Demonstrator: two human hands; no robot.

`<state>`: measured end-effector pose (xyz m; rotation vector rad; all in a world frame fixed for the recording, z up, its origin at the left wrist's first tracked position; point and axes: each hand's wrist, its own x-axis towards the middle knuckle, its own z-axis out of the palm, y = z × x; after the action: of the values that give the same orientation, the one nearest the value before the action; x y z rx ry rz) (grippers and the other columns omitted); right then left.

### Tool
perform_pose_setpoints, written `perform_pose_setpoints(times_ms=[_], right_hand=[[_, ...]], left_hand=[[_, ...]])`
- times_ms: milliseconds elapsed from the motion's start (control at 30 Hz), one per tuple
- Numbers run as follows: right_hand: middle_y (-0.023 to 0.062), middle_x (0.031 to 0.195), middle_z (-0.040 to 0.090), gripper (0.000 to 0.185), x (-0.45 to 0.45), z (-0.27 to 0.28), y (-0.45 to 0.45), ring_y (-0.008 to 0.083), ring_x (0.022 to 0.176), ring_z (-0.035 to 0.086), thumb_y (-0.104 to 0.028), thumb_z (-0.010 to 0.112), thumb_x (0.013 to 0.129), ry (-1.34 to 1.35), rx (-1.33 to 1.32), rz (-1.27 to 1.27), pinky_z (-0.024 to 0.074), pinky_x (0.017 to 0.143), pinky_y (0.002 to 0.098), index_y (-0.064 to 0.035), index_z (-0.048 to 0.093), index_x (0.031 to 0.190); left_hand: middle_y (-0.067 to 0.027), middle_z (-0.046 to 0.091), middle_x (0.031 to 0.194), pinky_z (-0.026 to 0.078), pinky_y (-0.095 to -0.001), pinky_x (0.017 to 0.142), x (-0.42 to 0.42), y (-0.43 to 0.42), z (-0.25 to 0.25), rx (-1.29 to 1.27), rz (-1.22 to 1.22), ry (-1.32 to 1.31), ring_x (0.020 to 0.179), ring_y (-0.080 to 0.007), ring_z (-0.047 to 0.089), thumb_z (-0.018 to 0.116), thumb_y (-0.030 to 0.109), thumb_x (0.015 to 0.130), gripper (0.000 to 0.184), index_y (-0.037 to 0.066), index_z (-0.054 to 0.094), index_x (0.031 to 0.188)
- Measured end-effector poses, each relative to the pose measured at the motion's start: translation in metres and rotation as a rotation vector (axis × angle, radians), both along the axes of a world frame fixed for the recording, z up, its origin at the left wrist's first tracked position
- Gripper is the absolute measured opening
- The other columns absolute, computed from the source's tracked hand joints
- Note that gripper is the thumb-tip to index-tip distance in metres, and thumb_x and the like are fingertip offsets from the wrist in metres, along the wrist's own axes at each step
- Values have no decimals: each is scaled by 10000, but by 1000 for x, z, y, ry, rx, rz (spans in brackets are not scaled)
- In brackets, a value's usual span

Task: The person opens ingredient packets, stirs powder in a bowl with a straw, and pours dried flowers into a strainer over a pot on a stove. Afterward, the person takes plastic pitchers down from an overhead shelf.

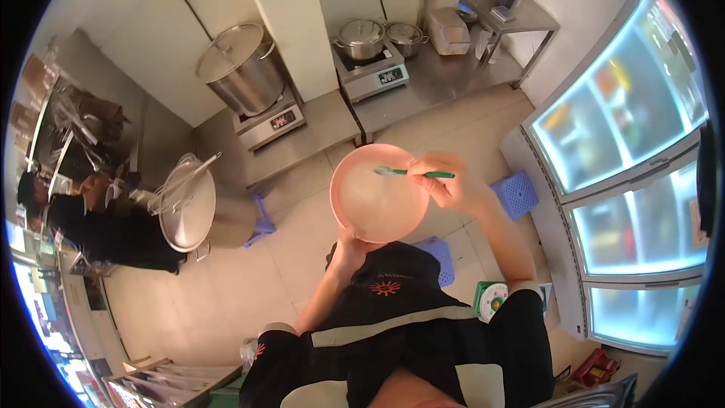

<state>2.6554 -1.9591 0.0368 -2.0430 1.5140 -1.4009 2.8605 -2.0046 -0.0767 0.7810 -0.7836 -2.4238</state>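
Note:
A pink bowl [340,211] with a pale, whitish content is held in front of my body. My left hand [352,250] grips its lower rim, with the fingers partly hidden beneath. Over the bowl's upper right edge, my right hand [439,181] is closed round a green-handled utensil [439,174]. The utensil's light-coloured end points left, over the inside of the bowl. Whether that end touches the content, I cannot tell.
A large pot [245,72] and smaller pots [361,38] stand on cookers ahead. At left, a person [113,234] is beside a tall pot [226,215] with whisks. Blue stools [516,195], a green scale [492,300] and lit glass-door fridges [615,125] are at right.

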Motion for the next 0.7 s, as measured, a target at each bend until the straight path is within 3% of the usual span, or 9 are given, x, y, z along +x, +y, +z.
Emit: perform_pose_setpoints(times_ms=[133, 267, 333, 367, 433, 500, 533, 600, 700], right_hand=[[82, 711, 559, 62, -67, -3, -24, 231, 617, 539, -64, 520, 758, 228, 127, -25, 419, 548, 292, -19, 559, 777], [92, 668, 557, 80, -126, -33, -29, 193, 586, 549, -63, 516, 762, 148, 190, -274, 423, 528, 281, 12, 542, 771], [102, 636, 552, 132, -150, -58, -31, 149, 526, 535, -96, 473, 802, -210, 455, -547, 434, 492, 273, 12, 540, 766], [102, 636, 552, 132, -160, -71, -40, 149, 526, 535, -96, 473, 802, -209, 447, -580, 434, 492, 273, 12, 540, 766], [106, 633, 567, 219, -174, -96, -49, 139, 513, 553, -138, 440, 835, -778, 286, -814, 464, 483, 241, 46, 520, 748], [112, 646, 567, 238, -183, -112, -64, 158, 517, 562, -174, 433, 849, -1019, 225, -987, 486, 496, 249, 39, 517, 785], [112, 646, 567, 238, -188, -114, -76, 158, 517, 562, -174, 433, 849, -1006, 206, -1012, 486, 496, 249, 39, 517, 785], [110, 646, 566, 236, -195, -121, -102, 153, 522, 564, -181, 439, 853, -1257, 49, -1078, 494, 501, 259, 41, 511, 819], [103, 656, 565, 241, -224, -119, -136, 146, 532, 566, -185, 438, 859, -1292, -89, -1146, 494, 497, 263, 41, 513, 828]], left_hand=[[-151, 399, 1135, 501, -410, 723, -49, -42, -12, -21, -156, -10, 932, -289, 531, 506, 234, 681, 674, 87, 160, 1241], [-146, 378, 1153, 498, -427, 720, -123, -96, -32, -13, -276, 50, 945, -292, 523, 499, 179, 668, 716, 129, 93, 1255], [-146, 360, 1170, 495, -434, 722, -164, -121, -33, -35, -335, 65, 946, -296, 521, 494, 156, 659, 738, 160, 66, 1260], [-147, 331, 1191, 490, -444, 727, -190, -134, -26, -51, -337, 43, 956, -302, 514, 481, 135, 650, 760, 195, 32, 1261], [-149, 301, 1212, 486, -453, 731, -228, -160, -28, -54, -367, 27, 966, -308, 506, 468, 113, 641, 787, 230, -1, 1261], [-146, 254, 1238, 479, -461, 735, -273, -184, -48, -20, -464, -9, 990, -317, 488, 446, 85, 630, 817, 275, -41, 1258], [-146, 254, 1238, 479, -461, 735, -297, -192, -41, -22, -489, 10, 990, -317, 488, 446, 85, 630, 817, 275, -41, 1258], [-146, 264, 1231, 484, -463, 711, -329, -203, -24, -124, -426, -25, 998, -314, 483, 453, 84, 642, 831, 274, -70, 1260], [-156, 285, 1215, 494, -458, 685, -374, -220, -40, -38, -482, -58, 988, -314, 488, 480, 102, 652, 814, 268, -42, 1254]])
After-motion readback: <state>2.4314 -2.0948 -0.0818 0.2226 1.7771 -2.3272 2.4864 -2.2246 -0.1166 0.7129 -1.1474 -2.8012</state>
